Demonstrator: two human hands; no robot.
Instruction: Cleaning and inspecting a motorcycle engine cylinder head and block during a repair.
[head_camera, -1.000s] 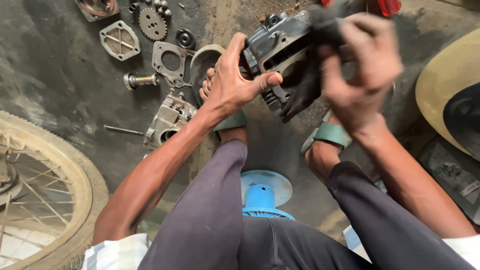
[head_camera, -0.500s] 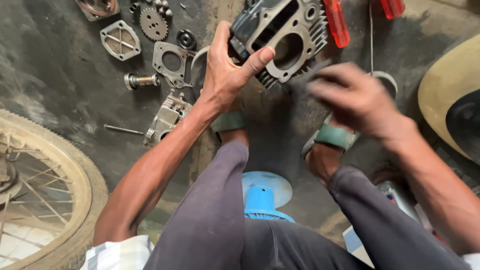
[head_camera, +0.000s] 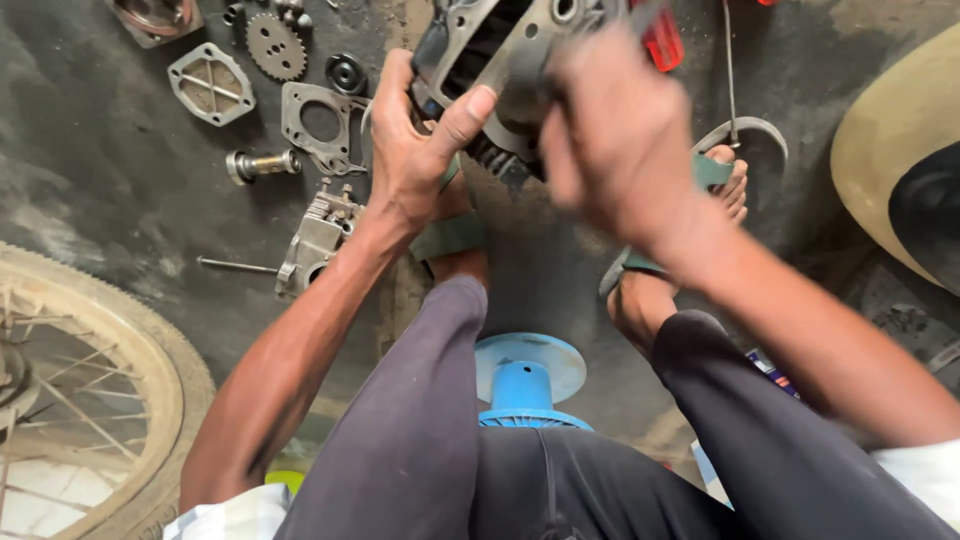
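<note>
The right hand (head_camera: 615, 135), off to the side half a second ago, has returned onto the engine cylinder block (head_camera: 500, 50).

You wear dark grey-purple trousers (head_camera: 420, 440) and a white short-sleeved shirt (head_camera: 225, 515) — forearms bare — with green-strapped sandals (head_camera: 640, 262) on both feet; your hands carry no gloves.
</note>
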